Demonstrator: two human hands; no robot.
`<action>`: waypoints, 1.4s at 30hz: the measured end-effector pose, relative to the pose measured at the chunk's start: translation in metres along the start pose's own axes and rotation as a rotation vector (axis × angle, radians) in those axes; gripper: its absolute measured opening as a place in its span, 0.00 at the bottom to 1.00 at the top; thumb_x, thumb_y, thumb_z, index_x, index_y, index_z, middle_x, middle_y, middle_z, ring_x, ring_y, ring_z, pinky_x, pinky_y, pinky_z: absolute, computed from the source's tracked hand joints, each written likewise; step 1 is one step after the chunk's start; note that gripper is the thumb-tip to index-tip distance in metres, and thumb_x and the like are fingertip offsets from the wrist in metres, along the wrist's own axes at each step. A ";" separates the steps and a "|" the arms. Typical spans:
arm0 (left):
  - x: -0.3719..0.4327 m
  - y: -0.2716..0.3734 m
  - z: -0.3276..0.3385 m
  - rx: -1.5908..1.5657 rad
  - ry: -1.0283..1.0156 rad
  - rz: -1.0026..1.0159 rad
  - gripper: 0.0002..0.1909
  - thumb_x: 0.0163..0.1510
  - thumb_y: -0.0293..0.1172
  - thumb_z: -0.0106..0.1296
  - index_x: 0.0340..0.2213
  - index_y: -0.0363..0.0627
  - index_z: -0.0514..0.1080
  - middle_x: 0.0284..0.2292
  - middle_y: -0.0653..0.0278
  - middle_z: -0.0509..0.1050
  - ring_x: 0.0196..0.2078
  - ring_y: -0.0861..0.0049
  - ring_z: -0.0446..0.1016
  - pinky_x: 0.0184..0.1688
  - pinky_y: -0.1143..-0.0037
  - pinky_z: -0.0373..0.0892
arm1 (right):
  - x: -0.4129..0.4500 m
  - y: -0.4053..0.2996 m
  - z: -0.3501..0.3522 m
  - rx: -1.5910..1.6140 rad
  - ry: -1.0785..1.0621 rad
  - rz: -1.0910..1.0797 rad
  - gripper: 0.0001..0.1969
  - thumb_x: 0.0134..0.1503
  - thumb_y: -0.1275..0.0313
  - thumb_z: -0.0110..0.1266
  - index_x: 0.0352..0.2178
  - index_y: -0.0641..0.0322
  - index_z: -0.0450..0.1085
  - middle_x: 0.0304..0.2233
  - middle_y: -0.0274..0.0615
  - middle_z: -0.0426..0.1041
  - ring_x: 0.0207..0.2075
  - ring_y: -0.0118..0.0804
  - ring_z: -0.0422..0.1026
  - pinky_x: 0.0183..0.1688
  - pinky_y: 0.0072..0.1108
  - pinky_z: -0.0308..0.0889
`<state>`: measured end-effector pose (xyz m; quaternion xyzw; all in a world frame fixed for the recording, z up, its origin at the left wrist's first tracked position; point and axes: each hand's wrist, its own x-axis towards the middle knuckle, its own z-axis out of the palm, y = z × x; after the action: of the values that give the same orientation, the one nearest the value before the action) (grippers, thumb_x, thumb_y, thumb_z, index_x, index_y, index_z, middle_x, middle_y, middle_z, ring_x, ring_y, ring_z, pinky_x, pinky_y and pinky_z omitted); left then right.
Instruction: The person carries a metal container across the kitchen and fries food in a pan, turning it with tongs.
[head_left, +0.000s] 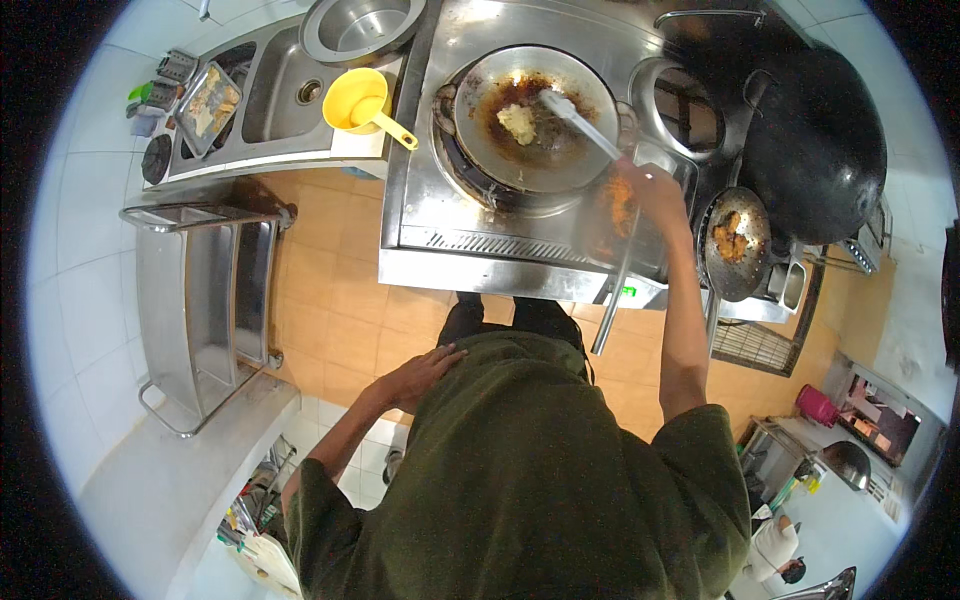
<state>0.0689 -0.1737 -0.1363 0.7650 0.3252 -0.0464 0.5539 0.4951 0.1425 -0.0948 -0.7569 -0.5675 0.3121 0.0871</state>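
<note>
My right hand (654, 193) grips the handle of a spatula (589, 133) with a pale grey head. The head is inside a metal wok (480, 161) on the stove burner, just right of a pale yellow lump of minced paste (517, 124). Dark brown residue coats the wok's bottom around it. Below this hand, a metal rod-like handle (615, 300) juts past the stove's front edge, and its far end is hidden. Under the forearm side lies a metal tray (671, 259) with orange bits. My left hand (420, 377) holds nothing and rests flat against my dark green shirt at the hip.
A perforated skimmer (739, 262) with browned fried pieces sits to the right, below a large blackened wok (817, 150). Left of the stove are a yellow dipper (358, 101), a metal basin (322, 45) and a sink (277, 90). A steel trolley (210, 300) stands left; another person (772, 551) is far off.
</note>
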 end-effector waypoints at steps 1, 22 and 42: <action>0.000 -0.003 0.003 -0.004 0.011 0.015 0.55 0.44 0.42 0.65 0.65 0.44 0.43 0.64 0.38 0.50 0.67 0.49 0.51 0.66 0.58 0.55 | 0.005 0.001 -0.001 -0.086 -0.064 0.029 0.36 0.54 0.37 0.52 0.39 0.63 0.76 0.35 0.57 0.77 0.40 0.55 0.77 0.44 0.34 0.69; -0.005 -0.013 -0.011 0.007 -0.017 -0.045 0.58 0.42 0.42 0.68 0.66 0.50 0.42 0.65 0.42 0.48 0.66 0.48 0.54 0.65 0.57 0.58 | -0.006 0.002 0.046 0.084 0.008 0.012 0.33 0.55 0.38 0.52 0.36 0.62 0.76 0.32 0.58 0.77 0.38 0.58 0.76 0.41 0.38 0.69; -0.011 -0.019 -0.014 0.002 -0.006 -0.040 0.61 0.39 0.42 0.70 0.66 0.50 0.42 0.65 0.43 0.48 0.67 0.49 0.52 0.66 0.57 0.56 | -0.019 -0.037 0.063 0.137 0.050 0.010 0.34 0.55 0.40 0.54 0.33 0.68 0.75 0.27 0.57 0.76 0.33 0.56 0.76 0.37 0.35 0.69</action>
<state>0.0459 -0.1629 -0.1421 0.7588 0.3386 -0.0600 0.5531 0.4259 0.1237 -0.1195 -0.7595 -0.5387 0.3318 0.1512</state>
